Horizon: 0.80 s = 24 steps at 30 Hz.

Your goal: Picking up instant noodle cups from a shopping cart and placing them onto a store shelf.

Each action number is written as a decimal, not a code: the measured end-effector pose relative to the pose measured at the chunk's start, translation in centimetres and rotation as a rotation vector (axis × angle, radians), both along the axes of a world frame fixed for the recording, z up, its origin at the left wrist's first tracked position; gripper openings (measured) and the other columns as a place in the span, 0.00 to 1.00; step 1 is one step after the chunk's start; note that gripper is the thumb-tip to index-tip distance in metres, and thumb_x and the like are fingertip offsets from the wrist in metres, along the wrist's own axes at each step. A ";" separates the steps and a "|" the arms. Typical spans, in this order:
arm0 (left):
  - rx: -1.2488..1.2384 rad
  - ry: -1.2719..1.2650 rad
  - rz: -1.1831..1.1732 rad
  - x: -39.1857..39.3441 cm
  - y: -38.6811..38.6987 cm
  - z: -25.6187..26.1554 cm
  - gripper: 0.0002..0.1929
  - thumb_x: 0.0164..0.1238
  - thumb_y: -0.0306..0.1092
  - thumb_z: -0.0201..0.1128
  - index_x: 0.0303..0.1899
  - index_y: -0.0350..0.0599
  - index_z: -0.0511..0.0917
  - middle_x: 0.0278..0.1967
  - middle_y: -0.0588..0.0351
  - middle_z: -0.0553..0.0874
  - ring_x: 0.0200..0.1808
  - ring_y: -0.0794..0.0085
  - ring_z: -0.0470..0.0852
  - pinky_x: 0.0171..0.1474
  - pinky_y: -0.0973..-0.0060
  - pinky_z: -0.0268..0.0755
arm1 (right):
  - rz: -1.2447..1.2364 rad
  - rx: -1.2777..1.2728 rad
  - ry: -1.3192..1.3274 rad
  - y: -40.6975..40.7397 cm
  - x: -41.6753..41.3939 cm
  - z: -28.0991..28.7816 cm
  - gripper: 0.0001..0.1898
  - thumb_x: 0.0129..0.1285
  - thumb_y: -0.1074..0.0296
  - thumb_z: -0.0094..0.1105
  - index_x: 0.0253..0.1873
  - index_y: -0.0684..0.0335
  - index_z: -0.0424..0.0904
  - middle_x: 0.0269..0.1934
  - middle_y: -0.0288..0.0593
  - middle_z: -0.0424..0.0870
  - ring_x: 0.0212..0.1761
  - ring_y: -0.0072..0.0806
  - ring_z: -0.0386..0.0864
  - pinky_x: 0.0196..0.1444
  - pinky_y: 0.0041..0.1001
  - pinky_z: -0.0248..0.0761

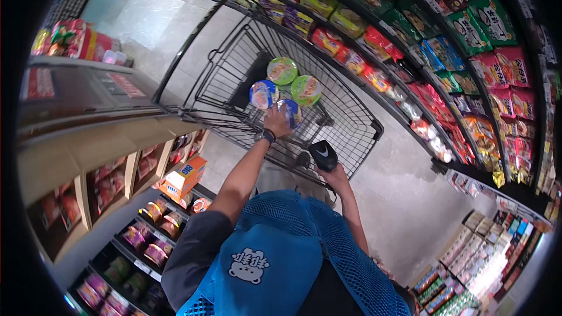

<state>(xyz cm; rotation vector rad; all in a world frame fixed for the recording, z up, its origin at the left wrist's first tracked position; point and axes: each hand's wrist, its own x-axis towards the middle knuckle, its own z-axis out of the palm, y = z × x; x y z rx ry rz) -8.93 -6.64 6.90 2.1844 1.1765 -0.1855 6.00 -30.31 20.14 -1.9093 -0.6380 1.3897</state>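
Note:
A black wire shopping cart [351,101] stands before me with several round instant noodle tubs in it. My left hand [277,122] reaches into it, its fingers on a blue-lidded noodle tub [293,114]; whether they grip it is hard to tell. Another blue-lidded tub [263,94] lies just beyond my fingertips, and two green-lidded tubs, one [282,70] farther off and one [306,90] to the right, lie beside them. My right hand [334,176], near the cart's close side, is closed around a black handheld scanner [323,155].
Shelves of packaged noodles [325,39] curve along the right of the cart. At left stand a wooden shelf unit [127,175], an orange carton [184,177] and dark racks of tubs [153,252]. Stacked boxed goods [474,250] are at lower right. Tiled floor [390,188] shows around the cart.

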 end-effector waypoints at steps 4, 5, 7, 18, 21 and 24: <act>0.076 0.174 -0.231 2.6 0.8 -3.5 0.63 0.32 0.51 0.84 0.76 0.52 0.56 0.73 0.39 0.60 0.75 0.45 0.59 0.71 0.41 0.58 | -0.127 -0.184 -0.114 -1.2 -0.9 0.1 0.14 0.58 0.65 0.75 0.46 0.65 0.86 0.35 0.38 0.88 0.37 0.20 0.81 0.43 0.26 0.74; 0.157 0.203 -0.327 2.8 0.7 -4.1 0.64 0.31 0.51 0.84 0.77 0.53 0.55 0.74 0.39 0.59 0.76 0.44 0.58 0.72 0.41 0.55 | -0.160 -0.233 -0.143 -1.8 -1.3 -0.1 0.14 0.58 0.66 0.75 0.45 0.66 0.86 0.34 0.37 0.87 0.36 0.19 0.80 0.42 0.26 0.74; 0.246 0.149 -0.304 1.8 0.7 -6.8 0.64 0.31 0.49 0.84 0.77 0.55 0.55 0.75 0.38 0.58 0.77 0.43 0.56 0.73 0.44 0.54 | -0.180 -0.234 -0.192 -2.7 -2.5 -0.4 0.12 0.58 0.67 0.73 0.44 0.66 0.86 0.33 0.36 0.86 0.35 0.18 0.79 0.41 0.27 0.74; 0.114 0.156 -0.119 3.6 1.5 -4.1 0.65 0.34 0.47 0.81 0.79 0.58 0.47 0.72 0.31 0.59 0.75 0.39 0.56 0.72 0.38 0.51 | 0.025 -0.253 -0.165 -3.7 -2.7 0.6 0.18 0.57 0.63 0.72 0.46 0.70 0.84 0.36 0.58 0.88 0.45 0.47 0.89 0.46 0.35 0.79; -0.143 0.029 0.124 3.8 1.0 2.0 0.67 0.33 0.47 0.81 0.79 0.59 0.45 0.72 0.30 0.57 0.76 0.40 0.54 0.72 0.37 0.51 | 0.034 -0.181 -0.234 -4.3 -1.0 -0.4 0.17 0.56 0.64 0.72 0.45 0.70 0.84 0.34 0.54 0.89 0.39 0.42 0.89 0.43 0.34 0.79; -0.145 -0.192 0.255 1.2 0.3 5.3 0.70 0.33 0.52 0.82 0.78 0.49 0.42 0.71 0.29 0.57 0.76 0.39 0.53 0.74 0.44 0.51 | 0.010 -0.077 -0.072 -3.3 0.8 0.2 0.12 0.56 0.68 0.72 0.42 0.68 0.85 0.27 0.44 0.88 0.29 0.23 0.85 0.34 0.29 0.77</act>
